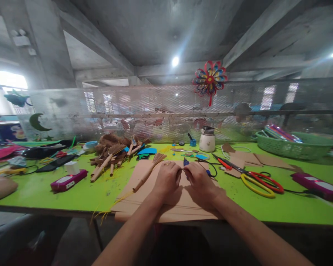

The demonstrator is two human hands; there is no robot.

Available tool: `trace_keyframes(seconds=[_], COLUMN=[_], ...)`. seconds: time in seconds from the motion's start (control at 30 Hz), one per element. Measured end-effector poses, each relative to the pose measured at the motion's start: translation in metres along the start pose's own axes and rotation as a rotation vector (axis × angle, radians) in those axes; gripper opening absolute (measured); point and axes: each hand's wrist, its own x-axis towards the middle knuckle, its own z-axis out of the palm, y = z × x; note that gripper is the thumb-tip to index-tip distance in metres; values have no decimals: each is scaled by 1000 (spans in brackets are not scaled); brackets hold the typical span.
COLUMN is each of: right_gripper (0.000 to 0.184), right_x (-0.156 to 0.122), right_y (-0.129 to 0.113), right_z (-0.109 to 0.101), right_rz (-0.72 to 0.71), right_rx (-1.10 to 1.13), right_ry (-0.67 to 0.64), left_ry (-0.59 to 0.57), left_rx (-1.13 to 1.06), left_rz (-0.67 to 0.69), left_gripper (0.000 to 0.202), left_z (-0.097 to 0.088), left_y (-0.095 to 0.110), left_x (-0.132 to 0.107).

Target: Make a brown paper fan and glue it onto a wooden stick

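My left hand [167, 180] and my right hand [199, 181] meet over a stack of brown paper sheets [144, 201]. Fingers and thumbs of both are pinched together, tip to tip. Whatever lies between them is too small and too covered to name. To the left of my left hand, a rolled brown paper piece with a fringed, fanned end [144, 177] rests on the sheets, with yellow strands [113, 205] near its lower end. Just beyond my fingertips is a dark blue pointed tool [185, 162], partly hidden by my right hand.
Large scissors [249, 175] with red and yellow handles lie right. Behind stand a white jar [207, 142] and a green basket [296, 146]. A pile of brown paper rolls [108, 159] is at back left. Purple power strips [69, 181] flank the workspace; another person's arm [2, 187] rests far left.
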Motion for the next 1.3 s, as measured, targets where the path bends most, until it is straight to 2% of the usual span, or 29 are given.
trace_keyframes(seconds=[0.43, 0.6, 0.73, 0.8, 0.83, 0.9, 0.93, 0.97, 1.03, 1.13, 1.2, 1.3], right_gripper=[17, 16, 14, 14, 14, 15, 16, 16, 17, 14, 13, 16], right_x=[0, 0, 1, 2, 2, 4, 5, 6, 7, 8, 7, 7], right_y=[-4, -2, 0, 1, 2, 5, 6, 7, 8, 2, -4, -12], right_z=[9, 12, 12, 9, 7, 3, 1, 0, -1, 1, 3, 4], right_rz=[298, 292, 312, 333, 348, 384, 404, 423, 442, 430, 425, 445], right_rx=[75, 77, 39, 11, 2, 0, 9, 25, 81, 190, 267, 471], right_ry=[64, 125, 103, 107, 120, 178, 219, 262, 328, 366, 356, 263], left_ry=[7, -3, -32, 21, 78, 220, 279, 292, 161, -89, -93, -28], left_rx=[70, 52, 7, -52, -94, -204, -280, -385, -695, -1237, -1494, -1690], left_rz=[1, -17, -25, -53, -91, -247, -372, -495, -619, -526, -511, -585], left_gripper=[14, 13, 11, 18, 29, 48, 48, 43, 31, 24, 25, 26], left_z=[11, 16, 8, 3, 1, -1, 0, 0, 3, 4, 5, 6], left_y=[10, 12, 16, 13, 10, 1, -3, -6, -8, 2, 10, 16], left_x=[1, 3, 4, 5, 5, 5, 6, 6, 8, 12, 14, 16])
